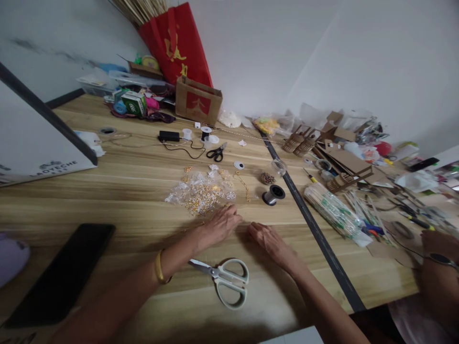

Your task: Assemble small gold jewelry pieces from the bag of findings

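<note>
My left hand (221, 222), with a gold bangle (160, 267) on its wrist, is just below a pile of small gold and silver findings (204, 198) with clear plastic bags (181, 187). Its fingers are curled together. My right hand (268, 240) rests on the wood a short gap to the right, fingers also drawn together. Whatever either hand pinches is hidden or too small to name. White-handled scissors (229, 282) lie partly open below my hands. Beyond them are a short gold chain (245, 186), a spool of dark wire (273, 195) and a cluster of small beads (267, 178).
A black phone (60, 277) lies at left. Black-handled scissors (216, 153) and a black adapter (169, 136) are farther back. A dark strip (311, 224) crosses the table, with packaged sticks (333, 212) beyond. Another person's hand (439, 246) is at the right edge.
</note>
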`<state>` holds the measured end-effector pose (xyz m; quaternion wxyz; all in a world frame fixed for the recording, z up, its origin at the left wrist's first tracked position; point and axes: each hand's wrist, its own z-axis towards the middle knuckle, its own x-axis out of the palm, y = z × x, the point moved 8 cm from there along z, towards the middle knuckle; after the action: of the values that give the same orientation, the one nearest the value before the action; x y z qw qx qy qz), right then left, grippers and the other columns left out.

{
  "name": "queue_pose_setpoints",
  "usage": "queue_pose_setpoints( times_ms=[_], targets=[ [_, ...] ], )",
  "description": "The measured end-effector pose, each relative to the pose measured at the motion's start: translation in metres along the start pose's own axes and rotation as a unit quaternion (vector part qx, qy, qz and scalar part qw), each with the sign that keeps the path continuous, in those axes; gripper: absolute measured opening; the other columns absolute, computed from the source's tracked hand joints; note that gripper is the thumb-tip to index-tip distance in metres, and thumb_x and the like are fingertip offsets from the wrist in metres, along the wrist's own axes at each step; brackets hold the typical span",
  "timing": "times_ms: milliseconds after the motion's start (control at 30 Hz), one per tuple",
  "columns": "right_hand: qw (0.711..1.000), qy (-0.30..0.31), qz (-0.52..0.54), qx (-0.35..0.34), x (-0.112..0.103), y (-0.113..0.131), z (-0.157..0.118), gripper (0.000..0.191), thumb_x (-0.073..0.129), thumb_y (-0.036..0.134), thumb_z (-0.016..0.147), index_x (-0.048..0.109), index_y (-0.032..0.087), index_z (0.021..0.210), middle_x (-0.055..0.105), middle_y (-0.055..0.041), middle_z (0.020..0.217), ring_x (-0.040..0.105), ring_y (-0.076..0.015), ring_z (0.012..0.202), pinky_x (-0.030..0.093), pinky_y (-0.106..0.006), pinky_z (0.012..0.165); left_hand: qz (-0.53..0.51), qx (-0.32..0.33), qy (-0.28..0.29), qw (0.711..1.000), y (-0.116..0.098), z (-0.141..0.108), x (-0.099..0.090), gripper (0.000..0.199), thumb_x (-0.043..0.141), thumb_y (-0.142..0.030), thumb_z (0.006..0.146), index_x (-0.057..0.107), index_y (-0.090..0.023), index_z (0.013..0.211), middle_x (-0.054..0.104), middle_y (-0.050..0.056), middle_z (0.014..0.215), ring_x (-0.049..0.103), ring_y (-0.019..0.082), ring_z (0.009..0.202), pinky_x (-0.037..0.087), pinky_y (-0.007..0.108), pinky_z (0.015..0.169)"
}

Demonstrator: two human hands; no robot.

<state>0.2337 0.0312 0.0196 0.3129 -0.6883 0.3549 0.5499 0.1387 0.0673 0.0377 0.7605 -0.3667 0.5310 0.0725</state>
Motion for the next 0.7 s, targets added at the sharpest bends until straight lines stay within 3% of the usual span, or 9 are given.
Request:
queue_pose_setpoints(
  times_ms=[200, 400, 533, 700],
  targets=[
    [1.0, -0.005, 0.011, -0.002, 0.004, -0.002, 0.002, 0.016, 0.041, 0.007, 0.09, 0.053, 0.016, 0.087, 0.06, -0.0059, 0.086, 0.056, -0.0171, 0.075, 0.037, -0.027, 0.064, 0.033, -0.013, 0.043, 0.998, 0.005, 0.007, 0.01, 0.021, 0.045, -0.011, 0.086, 0.06, -0.014, 0.072, 0.057, 0.006, 0.074, 0.054, 0.018, 0.074, 0.041, 0.029, 0.072],
    [0.999, -0.004, 0.048, 0.024, -0.009, -0.002, -0.003, 0.017, 0.041, 0.007, 0.09, 0.054, 0.017, 0.084, 0.059, -0.0051, 0.086, 0.056, -0.0167, 0.077, 0.037, -0.026, 0.065, 0.012, -0.005, 0.019, 1.0, 0.0, -0.006, 0.011, 0.019, 0.044, -0.012, 0.087, 0.058, -0.015, 0.074, 0.061, 0.006, 0.076, 0.056, 0.019, 0.076, 0.041, 0.029, 0.074],
    [0.985, -0.06, 0.159, 0.025, -0.031, 0.009, -0.009, 0.016, 0.046, 0.007, 0.086, 0.054, 0.017, 0.095, 0.058, -0.0044, 0.093, 0.058, -0.0149, 0.078, 0.039, -0.024, 0.065, -0.012, -0.032, 0.01, 0.999, -0.01, -0.021, 0.001, 0.021, 0.044, -0.015, 0.088, 0.058, -0.016, 0.073, 0.061, 0.003, 0.072, 0.058, 0.017, 0.074, 0.041, 0.026, 0.07],
    [0.952, -0.094, 0.291, -0.026, -0.038, 0.034, -0.009, 0.027, 0.05, 0.005, 0.083, 0.052, 0.019, 0.106, 0.061, -0.0037, 0.095, 0.06, -0.0137, 0.077, 0.041, -0.022, 0.066, -0.052, -0.104, 0.005, 0.993, -0.012, -0.035, -0.007, 0.019, 0.049, -0.015, 0.084, 0.062, -0.017, 0.07, 0.065, 0.002, 0.071, 0.059, 0.016, 0.069, 0.04, 0.024, 0.066]
  ],
)
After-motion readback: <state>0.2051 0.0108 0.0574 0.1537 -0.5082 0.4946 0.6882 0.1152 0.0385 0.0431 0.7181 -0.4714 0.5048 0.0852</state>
